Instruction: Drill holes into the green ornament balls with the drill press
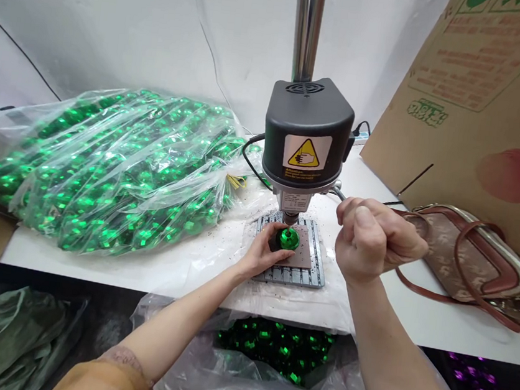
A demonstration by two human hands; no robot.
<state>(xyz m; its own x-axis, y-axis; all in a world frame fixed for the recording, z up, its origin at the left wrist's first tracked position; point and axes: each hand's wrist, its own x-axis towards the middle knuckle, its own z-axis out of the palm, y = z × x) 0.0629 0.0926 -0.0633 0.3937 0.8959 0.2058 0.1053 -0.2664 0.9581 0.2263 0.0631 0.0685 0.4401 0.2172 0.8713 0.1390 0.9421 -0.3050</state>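
Note:
A small black bench drill (307, 139) stands on a steel column over a slotted metal base plate (313, 271). My left hand (263, 250) pinches a shiny green ball (288, 239) on the plate, directly under the drill bit. My right hand (370, 239) is closed in a fist around the drill's feed lever (339, 194), just right of the drill head. Dark drilling dust lies on the white table (148, 270) around the plate.
A large clear bag of green balls (104, 165) lies on the table at the left. Below the table edge sits another open bag of green balls (278, 346). A brown handbag (468, 259) and a leaning cardboard box (486, 102) stand at the right.

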